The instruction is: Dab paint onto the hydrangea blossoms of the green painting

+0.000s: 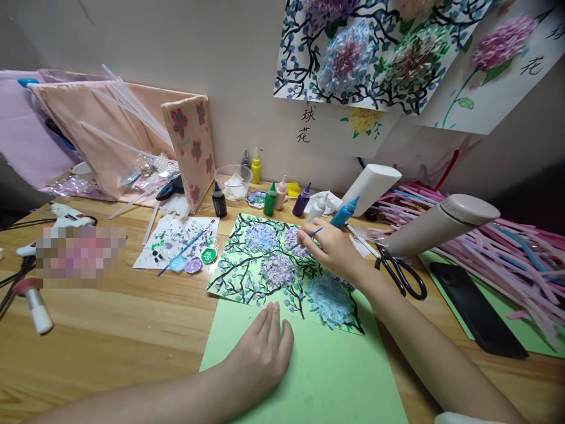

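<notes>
A flower painting [265, 259] on light green card lies on the wooden table, with black branches and blue and purple blossom clusters. My right hand [333, 247] is closed around a thin blue paintbrush [310, 236], whose tip touches the painting's upper right. My left hand [262, 350] lies flat with fingers together on a plain green sheet [326, 371] just below the painting, holding nothing.
Paint bottles [270, 199] and a clear bowl [233, 179] stand behind the painting. A paint-spattered sheet [174, 238] with palette cups lies left. Black scissors [399, 274], a beige lamp [436, 227], a phone [477, 309] and pink strips [507, 247] are right. A glue gun [66, 219] is far left.
</notes>
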The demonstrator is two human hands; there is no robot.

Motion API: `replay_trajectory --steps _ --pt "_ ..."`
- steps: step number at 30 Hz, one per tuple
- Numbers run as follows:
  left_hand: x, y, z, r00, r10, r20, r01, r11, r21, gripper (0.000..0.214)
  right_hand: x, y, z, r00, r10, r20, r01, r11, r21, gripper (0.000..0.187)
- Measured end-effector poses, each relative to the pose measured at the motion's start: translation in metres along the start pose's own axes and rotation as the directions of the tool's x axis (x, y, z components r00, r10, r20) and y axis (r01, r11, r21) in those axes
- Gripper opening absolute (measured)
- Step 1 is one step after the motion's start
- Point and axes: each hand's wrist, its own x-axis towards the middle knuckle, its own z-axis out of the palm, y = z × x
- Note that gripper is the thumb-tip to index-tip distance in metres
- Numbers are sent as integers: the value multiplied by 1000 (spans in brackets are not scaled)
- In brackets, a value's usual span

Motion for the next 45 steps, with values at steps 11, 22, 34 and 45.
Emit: replay_trajectory --steps 11,22,34,45 --pt "1 0 0 1000 -5 -4 5 1000 -7 32 0 0 -3 1000 27 4 -27 1000 4 31" --pt "0 0 -1 1000 3 17 -2 1000 -5 32 0 -1 -3 1000 16 -3 -16 1000 9 31" --pt "3 -1 -1 1000 -5 -1 5 1000 1 31 1 -1 -2 1000 -26 -6 26 999 19 30" --pt "2 0 -5 999 14 30 -14 1000 17 29 -1 -25 -7 989 36 -147 10 953 301 27"
